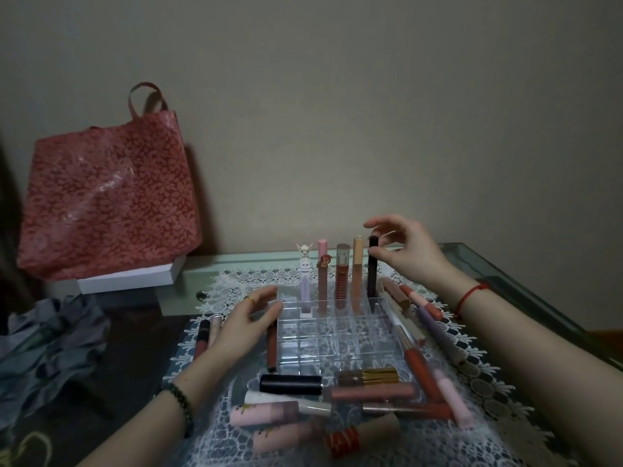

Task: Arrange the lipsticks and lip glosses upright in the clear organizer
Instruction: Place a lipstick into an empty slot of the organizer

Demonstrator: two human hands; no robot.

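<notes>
While the right grip (401,251) sits at the tall black tube (372,274), upright in the clear plastic organizer's (337,345) back row (thumb touching; whether it pinches I cannot tell), the spread left grip (246,326) hovers nearest the brown gloss tube (271,348), lying end-on beside it.

There is only 1 view, from a wide-angle camera worn on the person's head. It faces forward and down, across the glass table (488,264) toward the far wall (404,96), which fills the upper half. The camera is near to the work: 2 forearms enter from the near left and near right corners. The left hand (242,326) and the right hand (408,251), which is at a dark tube (372,274), frame the clear organizer (337,338), a little below the middle. A red bag (108,197) marks the far left.
</notes>
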